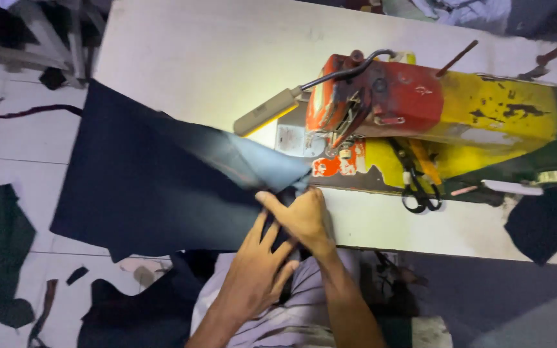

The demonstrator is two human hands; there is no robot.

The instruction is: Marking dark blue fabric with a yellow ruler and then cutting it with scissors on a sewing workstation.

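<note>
Both hands, the left hand (253,270) and right hand (301,216), pinch the near edge of soft, limp dark fabric (143,187) draped off the worktop (369,222) beside the sewing machine (420,109), best held at its edge.

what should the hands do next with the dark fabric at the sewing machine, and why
Probably slide the pinched edge of the dark fabric a little further toward the needle area of the sewing machine. Both the left hand and the right hand grip that edge just short of the lit spot under the machine head, while most of the cloth hangs off the table to the left.
</note>
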